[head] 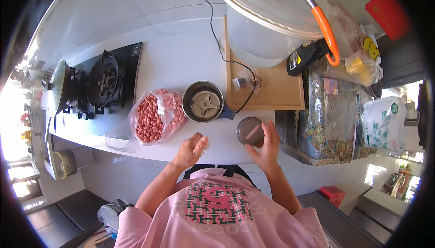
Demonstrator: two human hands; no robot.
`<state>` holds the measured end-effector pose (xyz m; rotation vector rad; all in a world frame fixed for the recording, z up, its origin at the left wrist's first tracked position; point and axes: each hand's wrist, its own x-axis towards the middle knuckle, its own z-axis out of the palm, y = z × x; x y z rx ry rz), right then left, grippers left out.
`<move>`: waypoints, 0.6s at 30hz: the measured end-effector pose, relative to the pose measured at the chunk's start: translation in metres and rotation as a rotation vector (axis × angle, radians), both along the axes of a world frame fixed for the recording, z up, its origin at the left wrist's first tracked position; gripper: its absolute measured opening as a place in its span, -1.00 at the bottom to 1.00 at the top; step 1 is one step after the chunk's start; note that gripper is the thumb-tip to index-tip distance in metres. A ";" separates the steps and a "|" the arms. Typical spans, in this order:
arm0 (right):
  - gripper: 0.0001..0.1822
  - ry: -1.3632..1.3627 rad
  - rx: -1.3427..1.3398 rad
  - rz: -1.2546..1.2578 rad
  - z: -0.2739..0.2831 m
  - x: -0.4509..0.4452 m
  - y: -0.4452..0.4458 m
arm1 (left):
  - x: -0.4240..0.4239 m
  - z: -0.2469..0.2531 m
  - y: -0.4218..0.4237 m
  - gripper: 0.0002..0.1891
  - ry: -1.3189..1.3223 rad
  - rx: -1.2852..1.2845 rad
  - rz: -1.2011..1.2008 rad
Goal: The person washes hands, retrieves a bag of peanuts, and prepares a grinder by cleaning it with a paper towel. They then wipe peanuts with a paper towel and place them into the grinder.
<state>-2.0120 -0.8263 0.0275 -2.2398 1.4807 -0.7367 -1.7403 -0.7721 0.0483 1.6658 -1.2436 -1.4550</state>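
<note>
An electric grinder (pixel 203 101) with a metal bowl and exposed blades stands uncovered on the white counter. Left of it lies a clear plastic bag of red-skinned peanuts (pixel 149 118), its mouth spread. My left hand (pixel 192 149) is just below the grinder, fingers curled around something small and whitish that is mostly hidden. A round, dark translucent lid (pixel 250 131) with a label rests on the counter to the grinder's right. My right hand (pixel 265 146) is at the lid's right edge, thumb and fingers apart; whether it touches the lid is unclear.
A black gas hob (pixel 105 81) with a pan (pixel 58 88) is on the left. Behind at right, a wooden board (pixel 272 101) holds a large lidded plastic tub (pixel 268 37), small bags and a black bottle (pixel 302 59). A black cord runs down to the grinder. A patterned mat lies farther right.
</note>
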 end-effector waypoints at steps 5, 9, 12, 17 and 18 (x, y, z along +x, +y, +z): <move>-0.33 -0.252 0.126 0.308 0.040 0.027 0.000 | -0.012 0.024 -0.006 -0.34 0.326 0.165 -0.100; -0.40 -0.291 0.153 0.428 0.050 0.061 0.009 | -0.028 0.007 0.001 -0.15 0.538 0.172 -0.114; -0.41 -0.289 0.121 0.382 0.053 0.050 0.001 | -0.021 0.054 -0.003 -0.28 0.558 0.267 -0.084; -0.69 -0.682 0.135 0.020 0.082 0.079 -0.038 | 0.001 0.025 0.001 -0.32 -0.130 -0.176 0.144; -0.70 -0.575 0.090 0.031 0.083 0.085 -0.044 | -0.004 0.035 -0.005 -0.29 -0.258 -0.277 0.240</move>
